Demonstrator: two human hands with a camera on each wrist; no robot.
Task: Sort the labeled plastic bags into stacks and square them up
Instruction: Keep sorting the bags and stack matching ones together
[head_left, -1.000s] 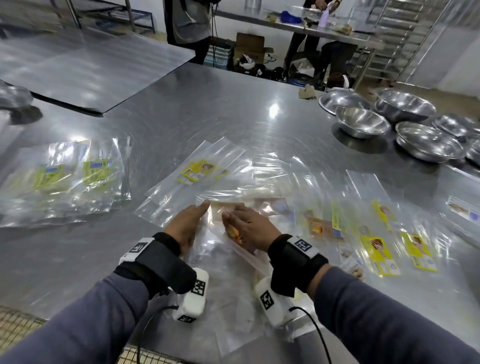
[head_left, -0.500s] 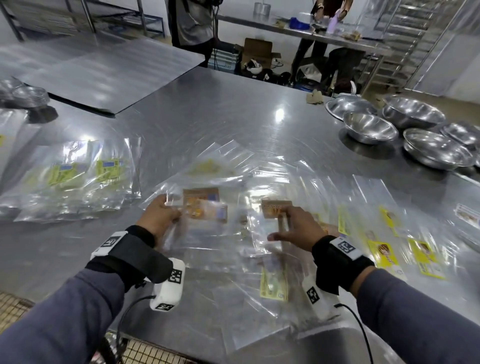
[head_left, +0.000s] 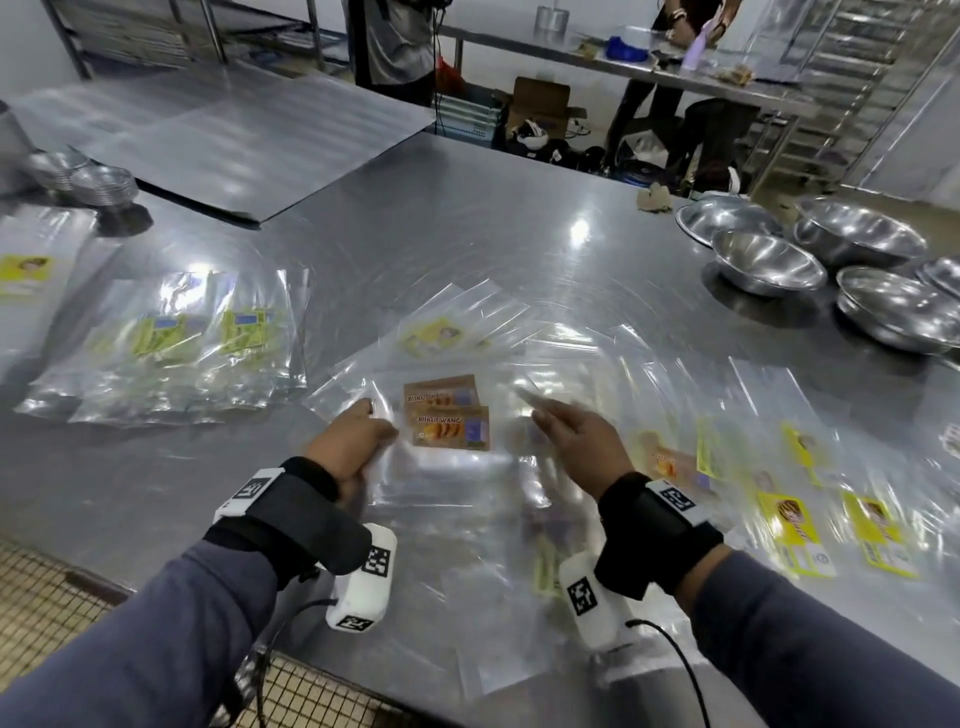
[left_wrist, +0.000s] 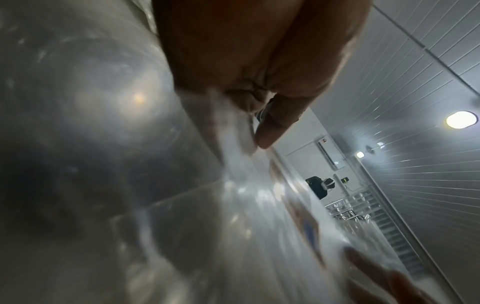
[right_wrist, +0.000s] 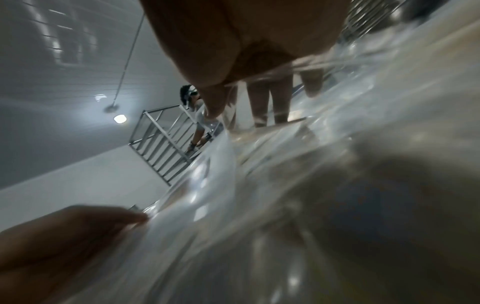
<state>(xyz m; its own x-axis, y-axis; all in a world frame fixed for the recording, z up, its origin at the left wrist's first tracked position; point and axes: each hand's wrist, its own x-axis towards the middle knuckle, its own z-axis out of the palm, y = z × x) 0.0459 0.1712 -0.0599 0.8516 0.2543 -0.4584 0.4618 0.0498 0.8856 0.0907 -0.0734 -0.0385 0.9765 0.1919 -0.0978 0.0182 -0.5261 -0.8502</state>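
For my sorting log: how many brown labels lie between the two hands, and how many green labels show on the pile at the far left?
Brown labels: 2
Green labels: 2 visible
Total: 4

In front of you, 2 clear bags with brown labels (head_left: 447, 421) lie flat, overlapped and slightly offset. To your left sits a loose stack of green-labeled bags (head_left: 171, 358). Yellow-labeled bags (head_left: 810, 493) lie scattered flat to your right, and another yellow-labeled bag (head_left: 436, 332) shows just beyond the brown pair.
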